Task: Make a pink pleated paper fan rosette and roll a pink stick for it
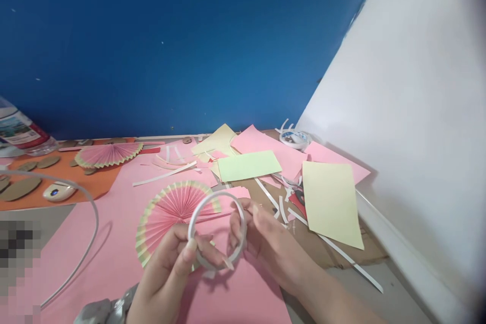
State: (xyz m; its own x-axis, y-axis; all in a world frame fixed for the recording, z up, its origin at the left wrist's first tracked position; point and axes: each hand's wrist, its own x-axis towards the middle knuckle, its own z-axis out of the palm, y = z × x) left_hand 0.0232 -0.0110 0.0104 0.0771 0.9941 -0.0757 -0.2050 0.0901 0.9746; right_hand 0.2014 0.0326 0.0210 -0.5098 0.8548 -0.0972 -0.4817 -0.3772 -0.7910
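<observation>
A narrow roll of white tape (192, 221) is held up on edge in front of me, its open centre facing me. My left hand (169, 268) pinches its left side, with the thumb on the near rim and a finger reaching across the lower opening. Curled fingers of my right hand (268, 238) hold the roll's right side, partly seen through the ring. A short pale tab hangs below the roll. Just behind lies a pleated pink paper fan (163, 220) with a yellow-green border, partly covered by the roll and my left hand.
Pink paper (91, 258) covers the table. Another fan (110, 154), cardboard discs (21, 189) and a bottle (25, 129) are left. At right lie a green sheet (249, 165), a yellow sheet (332, 202), white strips (353, 263), partly hidden scissors (299, 196) and another tape roll (294, 139).
</observation>
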